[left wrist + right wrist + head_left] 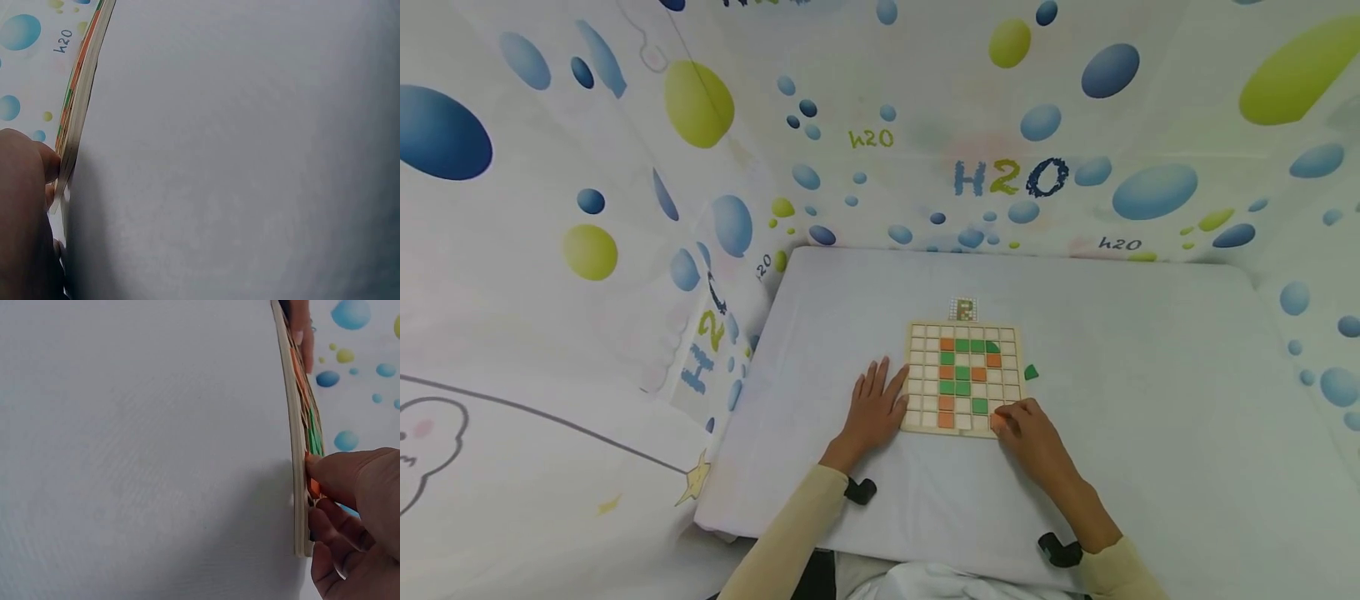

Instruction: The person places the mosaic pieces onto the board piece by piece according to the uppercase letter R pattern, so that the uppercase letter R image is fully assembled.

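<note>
A square wooden grid board (928,372) lies on the white table, with orange and green tiles set in several of its cells. At its lower right corner my right hand (1037,442) pinches an orange tile (997,422). The right wrist view shows the thumb against that orange tile (314,486), low over the board, with the other fingers curled. Fingers extended, my left hand (874,410) rests on the table and touches the board's left edge. In the left wrist view its fingertips meet the board's side (84,100).
A loose green piece (1032,372) lies just right of the board. Beyond the far edge is a small pattern card (963,309). White cloth covers the table (1150,375), and printed curtains (925,83) hang behind and at the sides.
</note>
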`<state>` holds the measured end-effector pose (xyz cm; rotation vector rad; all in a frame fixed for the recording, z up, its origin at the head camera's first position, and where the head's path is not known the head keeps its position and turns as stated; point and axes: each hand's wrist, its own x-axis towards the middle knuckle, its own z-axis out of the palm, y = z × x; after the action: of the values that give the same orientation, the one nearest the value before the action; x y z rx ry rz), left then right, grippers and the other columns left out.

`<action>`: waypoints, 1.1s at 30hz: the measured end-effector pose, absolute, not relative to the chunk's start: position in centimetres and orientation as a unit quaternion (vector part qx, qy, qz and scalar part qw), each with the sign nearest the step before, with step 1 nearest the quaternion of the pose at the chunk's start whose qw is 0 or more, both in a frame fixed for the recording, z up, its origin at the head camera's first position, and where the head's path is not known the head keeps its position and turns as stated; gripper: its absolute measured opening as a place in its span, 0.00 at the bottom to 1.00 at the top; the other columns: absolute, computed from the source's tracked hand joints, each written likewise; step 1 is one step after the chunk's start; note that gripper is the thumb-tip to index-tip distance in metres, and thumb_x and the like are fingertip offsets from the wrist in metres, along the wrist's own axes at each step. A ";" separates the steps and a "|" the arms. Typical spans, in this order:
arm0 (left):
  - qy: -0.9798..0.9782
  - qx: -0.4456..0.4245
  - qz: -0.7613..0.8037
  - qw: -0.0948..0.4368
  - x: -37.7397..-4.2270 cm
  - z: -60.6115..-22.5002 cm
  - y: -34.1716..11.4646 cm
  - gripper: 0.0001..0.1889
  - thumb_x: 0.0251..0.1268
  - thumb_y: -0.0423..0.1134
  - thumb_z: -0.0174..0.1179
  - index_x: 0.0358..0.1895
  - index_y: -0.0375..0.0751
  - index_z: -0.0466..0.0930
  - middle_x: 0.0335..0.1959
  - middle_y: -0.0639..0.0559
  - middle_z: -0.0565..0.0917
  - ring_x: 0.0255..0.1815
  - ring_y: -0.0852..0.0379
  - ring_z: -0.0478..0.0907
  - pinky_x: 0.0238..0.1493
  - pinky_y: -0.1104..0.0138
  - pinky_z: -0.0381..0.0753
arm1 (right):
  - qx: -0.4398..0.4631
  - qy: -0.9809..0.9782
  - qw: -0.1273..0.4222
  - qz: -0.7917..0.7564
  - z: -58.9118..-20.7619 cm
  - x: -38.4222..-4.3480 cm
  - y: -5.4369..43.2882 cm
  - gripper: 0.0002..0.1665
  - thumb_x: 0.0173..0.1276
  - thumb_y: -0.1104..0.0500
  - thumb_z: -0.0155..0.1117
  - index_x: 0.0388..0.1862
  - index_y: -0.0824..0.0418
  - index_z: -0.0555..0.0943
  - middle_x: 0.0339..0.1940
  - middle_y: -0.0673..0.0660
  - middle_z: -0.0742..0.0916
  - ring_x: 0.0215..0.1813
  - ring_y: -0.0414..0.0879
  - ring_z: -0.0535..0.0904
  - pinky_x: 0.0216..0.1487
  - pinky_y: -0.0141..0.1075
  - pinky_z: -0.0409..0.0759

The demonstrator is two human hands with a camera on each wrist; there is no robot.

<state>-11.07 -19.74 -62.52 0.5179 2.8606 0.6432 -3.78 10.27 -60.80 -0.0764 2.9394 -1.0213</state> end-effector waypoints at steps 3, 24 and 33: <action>0.959 0.173 0.211 0.081 -11.0 -62.7 -19.8 0.31 0.86 0.53 0.38 0.87 0.54 0.54 0.88 0.41 0.46 0.89 0.38 0.40 0.83 0.40 0.44 | -0.036 0.946 0.010 -0.322 -61.0 -3.6 10.2 0.18 0.74 0.59 0.72 0.58 0.66 0.86 0.50 0.61 0.82 0.48 0.51 0.79 0.51 0.47 0.81; 0.958 0.171 0.219 0.074 -11.1 -62.8 -19.8 0.31 0.86 0.51 0.39 0.86 0.52 0.55 0.88 0.40 0.47 0.89 0.37 0.40 0.83 0.39 0.44 | -0.087 0.942 -0.022 -0.323 -60.6 -3.5 10.5 0.05 0.69 0.63 0.76 0.38 0.57 0.86 0.49 0.57 0.81 0.52 0.50 0.79 0.53 0.48 0.83; 0.956 0.175 0.225 0.071 -11.1 -62.8 -19.7 0.31 0.86 0.51 0.39 0.86 0.52 0.56 0.88 0.39 0.48 0.88 0.36 0.41 0.83 0.38 0.44 | 0.038 0.946 -0.021 -0.321 -59.9 -6.8 13.5 0.24 0.78 0.57 0.66 0.67 0.66 0.78 0.63 0.70 0.76 0.61 0.64 0.77 0.58 0.59 0.80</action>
<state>-11.07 -19.75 -62.84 0.5268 2.8741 0.6764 -6.79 13.47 -59.86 0.1218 3.0128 -1.0229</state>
